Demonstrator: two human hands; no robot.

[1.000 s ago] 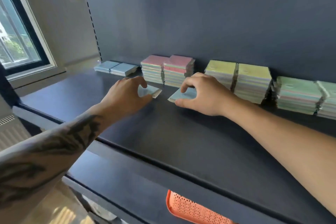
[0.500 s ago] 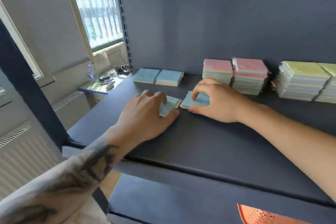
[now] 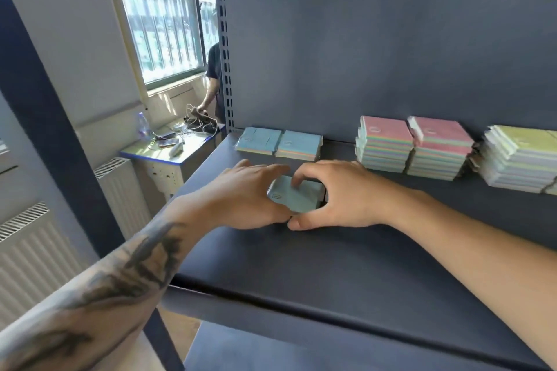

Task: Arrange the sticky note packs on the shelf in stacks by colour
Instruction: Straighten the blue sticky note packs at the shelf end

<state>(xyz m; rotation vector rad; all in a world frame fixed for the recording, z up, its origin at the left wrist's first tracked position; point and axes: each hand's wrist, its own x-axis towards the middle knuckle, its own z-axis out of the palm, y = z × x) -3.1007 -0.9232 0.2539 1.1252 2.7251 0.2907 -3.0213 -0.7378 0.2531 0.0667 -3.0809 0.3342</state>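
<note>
- Now both hands, the left hand (image 3: pixel 241 190) and the right hand (image 3: pixel 337 193), pinch the blue pack (image 3: pixel 294 197) on the shelf (image 3: pixel 346 265), near the blue stacks (image 3: pixel 278 144).
- It looks light and slippery (shiny wrap), so hold its side edges.

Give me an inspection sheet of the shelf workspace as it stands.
Surface: dark shelf, front part bare.
Job's things: blue packs held together between both hands; low blue stacks at back left; pink-topped stacks to their right; yellow-green stack at far right.
Clutter: nothing seen on the shelf.
Grippers: left hand and right hand both grip the blue packs.
Cables: tangled on the side table.
Surroundings: window, radiators, a person at the table.
</note>
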